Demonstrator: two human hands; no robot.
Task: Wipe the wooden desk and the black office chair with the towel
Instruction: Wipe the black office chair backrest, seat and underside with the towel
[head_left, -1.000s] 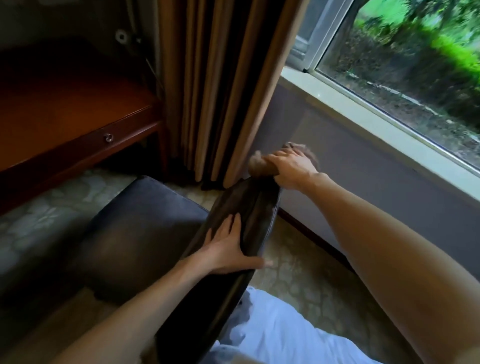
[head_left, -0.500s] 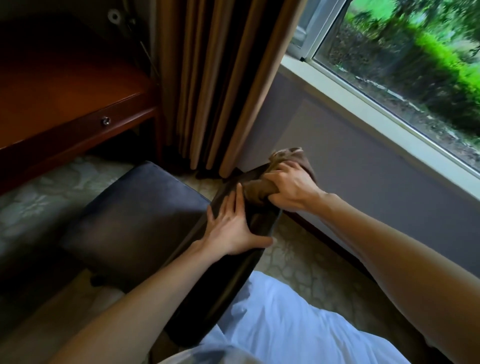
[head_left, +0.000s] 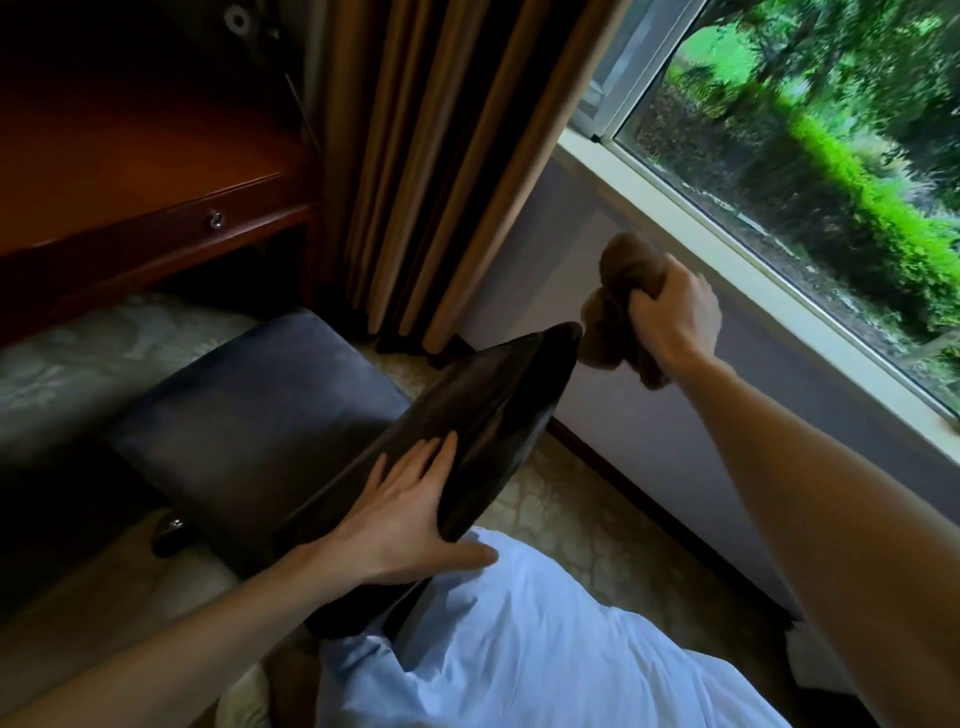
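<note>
Gripping the bunched brown towel (head_left: 621, 278), the right hand (head_left: 675, 317) holds it just beside the top corner of the black chair (head_left: 270, 415); the left hand (head_left: 410, 514) lies flat, fingers straight, on its backrest.

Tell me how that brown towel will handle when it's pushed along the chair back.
Probably floppy: the towel bunches into soft lumps in the right hand, with a tail drooping below. Likely light, since one hand holds it up. It should mould to the chair back rather than slide stiffly.

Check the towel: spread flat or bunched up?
Bunched up: the towel is a wadded brown lump gripped in the right hand, beside the top end of the chair back.
</note>
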